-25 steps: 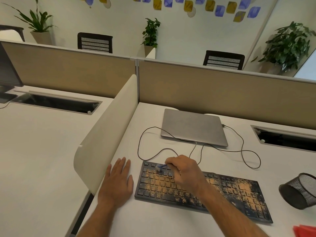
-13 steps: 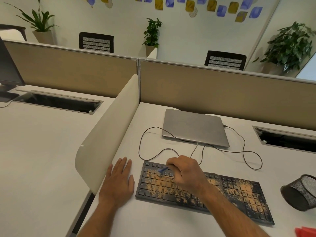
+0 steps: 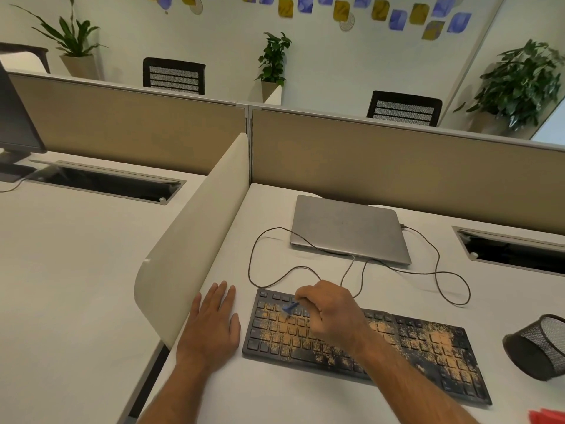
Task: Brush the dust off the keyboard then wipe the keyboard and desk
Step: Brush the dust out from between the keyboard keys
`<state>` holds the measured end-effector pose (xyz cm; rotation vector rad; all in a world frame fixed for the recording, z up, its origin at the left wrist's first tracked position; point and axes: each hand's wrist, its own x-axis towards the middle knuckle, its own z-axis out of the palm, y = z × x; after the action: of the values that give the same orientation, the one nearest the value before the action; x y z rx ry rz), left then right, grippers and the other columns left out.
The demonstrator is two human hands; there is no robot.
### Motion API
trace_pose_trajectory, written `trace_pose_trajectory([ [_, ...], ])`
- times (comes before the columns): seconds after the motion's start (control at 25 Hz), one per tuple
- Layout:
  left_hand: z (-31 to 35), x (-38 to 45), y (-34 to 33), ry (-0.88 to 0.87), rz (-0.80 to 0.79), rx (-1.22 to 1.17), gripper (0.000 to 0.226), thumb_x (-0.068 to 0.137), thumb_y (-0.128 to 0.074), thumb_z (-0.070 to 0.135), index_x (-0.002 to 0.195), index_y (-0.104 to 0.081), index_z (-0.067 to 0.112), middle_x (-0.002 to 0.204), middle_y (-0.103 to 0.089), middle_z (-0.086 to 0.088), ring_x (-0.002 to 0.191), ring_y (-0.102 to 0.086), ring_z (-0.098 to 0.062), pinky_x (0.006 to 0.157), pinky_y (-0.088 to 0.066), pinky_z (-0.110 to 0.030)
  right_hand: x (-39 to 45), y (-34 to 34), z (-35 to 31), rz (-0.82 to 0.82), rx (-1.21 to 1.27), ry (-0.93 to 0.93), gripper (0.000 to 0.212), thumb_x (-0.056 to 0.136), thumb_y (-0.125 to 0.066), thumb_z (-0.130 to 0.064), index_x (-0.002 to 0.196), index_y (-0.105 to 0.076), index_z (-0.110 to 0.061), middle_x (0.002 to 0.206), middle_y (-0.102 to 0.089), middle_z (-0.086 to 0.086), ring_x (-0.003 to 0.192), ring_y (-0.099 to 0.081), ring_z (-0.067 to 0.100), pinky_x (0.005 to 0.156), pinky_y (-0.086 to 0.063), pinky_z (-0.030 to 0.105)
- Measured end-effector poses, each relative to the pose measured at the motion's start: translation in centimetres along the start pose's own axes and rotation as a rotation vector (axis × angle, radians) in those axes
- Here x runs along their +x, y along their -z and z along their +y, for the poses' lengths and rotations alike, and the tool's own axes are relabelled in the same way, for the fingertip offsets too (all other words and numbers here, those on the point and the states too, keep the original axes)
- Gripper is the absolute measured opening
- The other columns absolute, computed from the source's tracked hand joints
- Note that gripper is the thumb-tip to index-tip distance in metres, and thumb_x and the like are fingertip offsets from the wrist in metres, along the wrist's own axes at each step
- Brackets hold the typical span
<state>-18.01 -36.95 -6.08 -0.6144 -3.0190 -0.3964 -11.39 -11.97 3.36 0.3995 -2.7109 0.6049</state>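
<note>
A black keyboard (image 3: 367, 344) lies on the white table (image 3: 290, 399), slanting from upper left to lower right, its keys covered with orange-brown dust (image 3: 440, 338) in patches across most of its length. The right hand (image 3: 331, 313) hovers over the keyboard's upper left part, fingers curled and pinching a small blue brush (image 3: 290, 307) whose tip points down and left onto the dusty keys. The left hand (image 3: 214, 325) rests flat on the table just beside the keyboard's left end, fingers straight and close together, thumb out toward the keyboard. A thin cable (image 3: 305, 267) loops over the table behind the keyboard and runs to a closed grey laptop (image 3: 348, 228) that lies near the tan partition (image 3: 397, 166). A curved white divider (image 3: 189, 249) stands to the left of the left hand. At the right edge a black mesh cup (image 3: 541, 347) lies on its side near the keyboard's right end, and a bit of something red (image 3: 547, 416) shows in the bottom right corner; what it is cannot be told.
</note>
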Motion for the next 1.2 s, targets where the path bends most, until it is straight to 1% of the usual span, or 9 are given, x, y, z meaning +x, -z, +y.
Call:
trace_pose_trajectory([
  [0.08, -0.08, -0.03, -0.14, -0.001, 0.009, -0.004, 0.077, 0.089, -0.006, 0.048, 0.159, -0.021, 0.019, 0.167, -0.016, -0.001, 0.154, -0.007, -0.016, 0.124, 0.003, -0.039, 0.11, -0.05, 0.07, 0.032, 0.021, -0.028, 0.014, 0.085, -0.058, -0.018, 0.097, -0.066, -0.017, 0.076, -0.065, -0.006, 0.068, -0.053, 0.007, 0.058, -0.051, 0.025],
  [0.28, -0.21, 0.01, -0.40, 0.006, 0.007, -0.007, 0.075, 0.091, -0.010, 0.047, 0.159, -0.024, 0.018, 0.166, -0.018, -0.002, 0.154, -0.009, -0.016, 0.126, -0.002, -0.041, 0.26, -0.34, 0.09, -0.002, 0.017, -0.009, 0.013, 0.086, -0.058, -0.018, 0.095, -0.067, -0.019, 0.074, -0.065, -0.007, 0.066, -0.052, 0.007, 0.056, -0.051, 0.029],
  [0.4, -0.21, 0.08, -0.39, 0.011, 0.010, -0.003, 0.074, 0.091, -0.012, 0.046, 0.158, -0.025, 0.017, 0.166, -0.020, -0.002, 0.154, -0.012, -0.017, 0.126, -0.005, -0.043, 0.32, -0.54, 0.24, 0.021, 0.016, -0.017, 0.016, 0.087, -0.058, -0.018, 0.101, -0.066, -0.018, 0.080, -0.067, -0.005, 0.071, -0.054, 0.008, 0.060, -0.052, 0.028],
  [0.52, -0.17, 0.06, -0.35, 0.006, 0.010, 0.000, 0.075, 0.091, -0.010, 0.047, 0.159, -0.022, 0.018, 0.166, -0.016, -0.001, 0.154, -0.009, -0.016, 0.126, -0.003, -0.042, 0.13, -0.83, -0.01, -0.029, 0.017, 0.023, 0.015, 0.086, -0.058, -0.017, 0.100, -0.065, -0.020, 0.078, -0.066, -0.006, 0.070, -0.053, 0.008, 0.058, -0.051, 0.030],
  [0.6, -0.22, 0.04, -0.41, 0.006, 0.001, 0.005, 0.075, 0.091, -0.008, 0.047, 0.159, -0.020, 0.019, 0.167, -0.013, 0.000, 0.154, -0.006, -0.016, 0.126, 0.000, -0.041, 0.20, -0.89, -0.05, 0.015, 0.051, 0.001, 0.014, 0.085, -0.059, -0.015, 0.097, -0.066, -0.018, 0.078, -0.065, -0.006, 0.070, -0.053, 0.007, 0.058, -0.052, 0.029],
  [0.76, -0.27, -0.01, -0.45, 0.005, 0.015, 0.001, 0.073, 0.092, -0.012, 0.046, 0.158, -0.027, 0.017, 0.165, -0.022, -0.002, 0.154, -0.013, -0.018, 0.125, -0.004, -0.042, 0.15, -0.99, -0.17, -0.016, 0.022, 0.018, 0.016, 0.087, -0.057, -0.018, 0.101, -0.065, -0.019, 0.079, -0.066, -0.004, 0.071, -0.055, 0.010, 0.060, -0.052, 0.031],
  [1.0, -0.15, -0.04, -0.17, 0.000, 0.015, -0.021, 0.076, 0.090, -0.008, 0.048, 0.159, -0.022, 0.018, 0.166, -0.017, -0.001, 0.154, -0.008, -0.016, 0.125, 0.005, -0.037, 0.36, -0.81, -0.14, -0.025, 0.061, -0.008, 0.016, 0.088, -0.056, -0.018, 0.101, -0.066, -0.019, 0.082, -0.067, -0.006, 0.073, -0.054, 0.007, 0.063, -0.052, 0.027],
  [1.08, -0.17, -0.04, -0.20, 0.001, 0.012, -0.016, 0.076, 0.090, -0.009, 0.048, 0.158, -0.023, 0.018, 0.166, -0.018, -0.001, 0.154, -0.009, -0.016, 0.124, 0.005, -0.037, 0.32, -0.88, -0.17, -0.047, 0.071, 0.000, 0.015, 0.087, -0.058, -0.016, 0.099, -0.066, -0.020, 0.079, -0.066, -0.007, 0.071, -0.052, 0.006, 0.061, -0.050, 0.028],
  [1.2, -0.22, -0.02, -0.22, 0.002, 0.011, -0.015, 0.075, 0.091, -0.011, 0.047, 0.158, -0.027, 0.017, 0.165, -0.022, -0.002, 0.154, -0.013, -0.018, 0.125, -0.001, -0.040, 0.46, -0.88, -0.10, -0.004, 0.091, -0.020, 0.016, 0.088, -0.056, -0.018, 0.101, -0.067, -0.019, 0.082, -0.067, -0.006, 0.074, -0.055, 0.007, 0.063, -0.051, 0.026],
])
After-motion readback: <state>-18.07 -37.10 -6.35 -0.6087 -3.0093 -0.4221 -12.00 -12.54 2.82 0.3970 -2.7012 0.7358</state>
